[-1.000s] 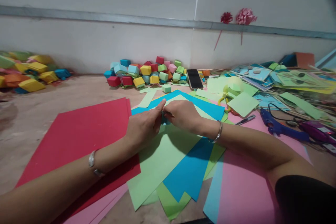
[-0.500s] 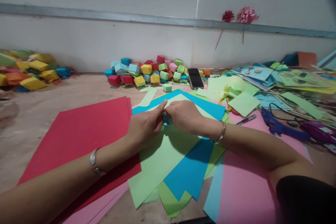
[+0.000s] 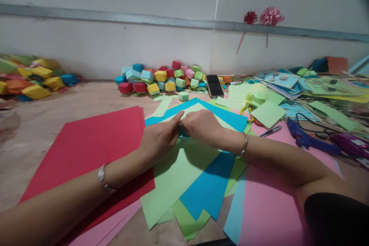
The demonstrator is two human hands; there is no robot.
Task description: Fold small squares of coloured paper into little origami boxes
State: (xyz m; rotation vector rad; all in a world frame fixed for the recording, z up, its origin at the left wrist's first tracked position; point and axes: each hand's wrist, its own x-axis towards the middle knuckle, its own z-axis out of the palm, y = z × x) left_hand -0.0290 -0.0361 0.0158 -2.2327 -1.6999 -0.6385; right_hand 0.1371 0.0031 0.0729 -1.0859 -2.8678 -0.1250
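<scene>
Left hand: fingers curled in, thumb (image 3: 179, 116) reaching forward; left hand (image 3: 158, 138) is closed on the near side of the work, fingertips mostly hidden.
Right hand: bent into a loose fist, right hand (image 3: 203, 127) pinched in against the left; exact grip can't be told.
Blue piece: small blue piece (image 3: 183, 132) sits between both hands, low, mostly covered; reads as held by both, shape not clear.
Under the hands: pale green sheet (image 3: 184, 169) over a blue sheet (image 3: 200, 192), both on the table (image 3: 98, 98).
Change: very little. Hands same place as half a second ago; blue patch between them now looks darker and less exposed.
Meaning: my read is fine finger work on that one piece, no swap of parts.
Left side: red sheets (image 3: 98, 138), just beside the left wrist.
Back: paper boxes (image 3: 160, 76) piled near the wall, phone (image 3: 215, 85) next to them, screen dark.
Right side: cutter (image 3: 270, 131) on pink paper (image 3: 268, 207), glue gun (image 3: 309, 138) near it.
Labels: purple device (image 3: 348, 142) has pale patches, too small to read. No brand or text legible anywhere.
</scene>
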